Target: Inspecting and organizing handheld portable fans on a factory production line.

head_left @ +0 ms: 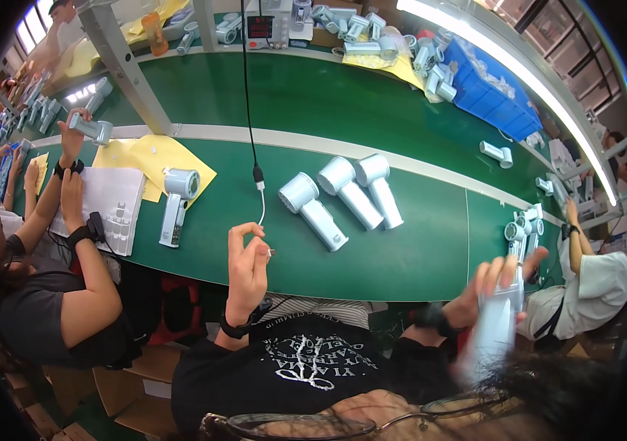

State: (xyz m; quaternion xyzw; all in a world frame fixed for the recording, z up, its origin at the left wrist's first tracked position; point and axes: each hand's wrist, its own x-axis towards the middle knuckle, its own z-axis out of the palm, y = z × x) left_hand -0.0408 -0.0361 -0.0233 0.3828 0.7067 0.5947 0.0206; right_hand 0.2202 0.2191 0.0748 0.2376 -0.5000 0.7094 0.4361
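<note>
My left hand (247, 266) is raised at the bench's near edge, thumb and fingers pinched on a white charging cable (262, 204). Its small metal plug sticks out past the fingertips, and the cable joins a black cord hanging from above. At the right, my right hand (481, 288) is closed around a light-blue handheld fan (496, 323), smeared by motion. Between my hands, three similar fans lie on the green bench: a left one (313, 212), a middle one (350, 192) and a right one (379, 191), round heads pointing away from me.
A co-worker at left holds a fan (91, 129) beside a white tray (118, 206). Another fan (173, 207) lies by a yellow sheet (188, 165). A blue crate (490, 92) and piled fans stand across the bench. More fans (523, 228) cluster at right, near another person.
</note>
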